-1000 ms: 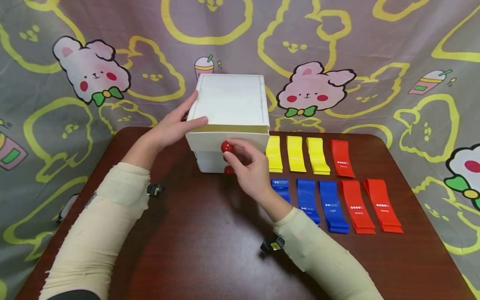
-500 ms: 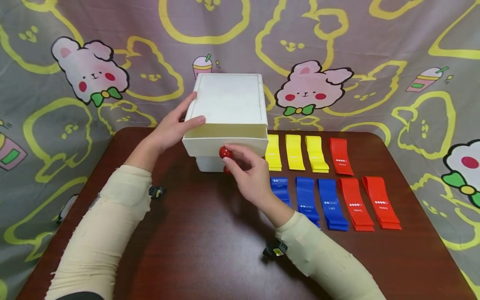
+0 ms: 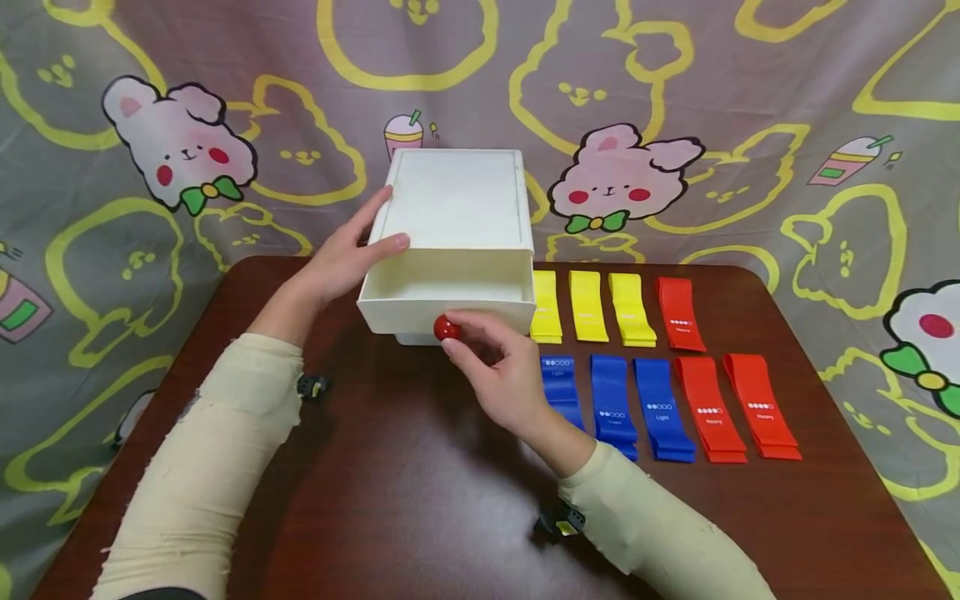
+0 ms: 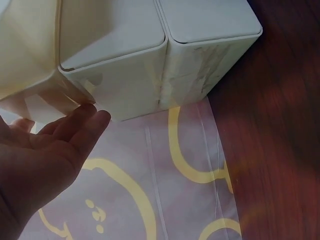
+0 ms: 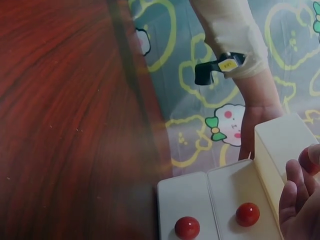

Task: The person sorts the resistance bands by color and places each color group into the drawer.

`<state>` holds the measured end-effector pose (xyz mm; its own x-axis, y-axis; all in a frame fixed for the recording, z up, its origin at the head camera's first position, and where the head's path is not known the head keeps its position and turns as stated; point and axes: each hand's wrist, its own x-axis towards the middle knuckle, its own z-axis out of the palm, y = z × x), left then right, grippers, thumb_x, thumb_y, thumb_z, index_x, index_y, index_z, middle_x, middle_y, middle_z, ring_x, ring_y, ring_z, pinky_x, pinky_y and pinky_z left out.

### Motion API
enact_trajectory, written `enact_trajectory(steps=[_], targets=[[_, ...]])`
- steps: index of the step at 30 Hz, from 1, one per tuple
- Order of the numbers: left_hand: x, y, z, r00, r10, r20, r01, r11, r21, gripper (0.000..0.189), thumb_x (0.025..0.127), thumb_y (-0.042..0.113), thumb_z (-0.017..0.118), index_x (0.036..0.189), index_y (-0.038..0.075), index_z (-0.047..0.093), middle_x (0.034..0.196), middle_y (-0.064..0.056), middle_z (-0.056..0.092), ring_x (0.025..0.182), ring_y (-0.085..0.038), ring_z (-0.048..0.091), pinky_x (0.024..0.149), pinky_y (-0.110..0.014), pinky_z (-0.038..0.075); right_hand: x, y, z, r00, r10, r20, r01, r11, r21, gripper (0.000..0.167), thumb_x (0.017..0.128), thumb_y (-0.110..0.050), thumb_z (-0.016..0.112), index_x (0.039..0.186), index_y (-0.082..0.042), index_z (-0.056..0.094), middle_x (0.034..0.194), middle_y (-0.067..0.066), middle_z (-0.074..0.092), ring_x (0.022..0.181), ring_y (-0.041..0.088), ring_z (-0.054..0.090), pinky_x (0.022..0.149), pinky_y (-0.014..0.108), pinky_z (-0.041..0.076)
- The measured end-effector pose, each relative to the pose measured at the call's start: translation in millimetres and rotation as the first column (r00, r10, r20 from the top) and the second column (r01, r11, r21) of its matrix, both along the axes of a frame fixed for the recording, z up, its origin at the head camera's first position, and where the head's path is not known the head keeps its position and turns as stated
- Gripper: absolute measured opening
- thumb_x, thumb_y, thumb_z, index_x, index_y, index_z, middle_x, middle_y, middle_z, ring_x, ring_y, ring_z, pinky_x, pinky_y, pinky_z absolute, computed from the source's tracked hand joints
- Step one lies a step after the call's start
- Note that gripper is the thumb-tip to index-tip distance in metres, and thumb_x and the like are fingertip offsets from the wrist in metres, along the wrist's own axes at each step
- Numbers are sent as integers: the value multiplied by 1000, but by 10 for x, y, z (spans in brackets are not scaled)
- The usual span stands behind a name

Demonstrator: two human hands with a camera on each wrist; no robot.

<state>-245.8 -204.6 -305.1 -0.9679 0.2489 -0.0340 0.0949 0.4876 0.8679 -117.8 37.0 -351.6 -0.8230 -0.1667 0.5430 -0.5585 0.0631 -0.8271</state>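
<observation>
A white drawer box (image 3: 457, 196) stands at the back of the table. Its top drawer (image 3: 390, 317) is pulled well out, and part of the pale inside shows. My right hand (image 3: 498, 379) pinches that drawer's red round knob (image 3: 447, 327) between thumb and fingers. Against the box's left side rests my left hand (image 3: 337, 262), thumb on the top edge; in the left wrist view the fingers (image 4: 82, 125) touch the side wall. Two lower drawers, each with a red knob (image 5: 247, 214), are closed in the right wrist view.
Folded resistance bands lie right of the box: yellow bands (image 3: 588, 307) behind, blue bands (image 3: 663, 410) in front, and red bands (image 3: 712, 410) farther right. A patterned curtain (image 3: 450, 75) hangs behind the brown table (image 3: 390, 500).
My right hand has drawn the top drawer towards me and slightly down in view, so the gap under the box top has widened. The left hand stays at the box's side.
</observation>
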Motion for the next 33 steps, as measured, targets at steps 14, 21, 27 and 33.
enact_trajectory(steps=[14,21,27,33], targets=[[-5,17,-15,1000,13,3,-13,1000,8,85,92,53,65,158,46,14,161,-6,22,132,-31,39,105,-53,37,35,90,-281,998,57,-3,-57,998,-18,32,91,-4,73,122,-10,71,110,0,72,89,18,68,70,37,57],[3,20,-24,1000,23,1,-23,1000,18,85,91,53,66,158,45,14,162,-6,21,132,-31,39,104,-53,38,128,103,-282,998,67,17,-67,998,-14,32,90,-4,74,122,-10,71,109,-1,72,88,18,68,70,36,57],[12,22,-31,1000,30,-5,-30,999,28,85,91,52,67,158,46,15,162,-5,20,131,-31,39,104,-53,37,205,103,-294,996,88,7,-88,996,-34,32,89,-1,74,120,-6,71,107,4,73,86,19,69,68,36,57],[11,34,-47,999,37,0,-37,999,32,85,91,52,67,158,46,15,162,-6,20,130,-32,41,103,-53,38,265,124,-281,994,105,-10,-105,994,-43,32,88,4,74,119,0,70,107,10,73,83,21,70,67,37,58]])
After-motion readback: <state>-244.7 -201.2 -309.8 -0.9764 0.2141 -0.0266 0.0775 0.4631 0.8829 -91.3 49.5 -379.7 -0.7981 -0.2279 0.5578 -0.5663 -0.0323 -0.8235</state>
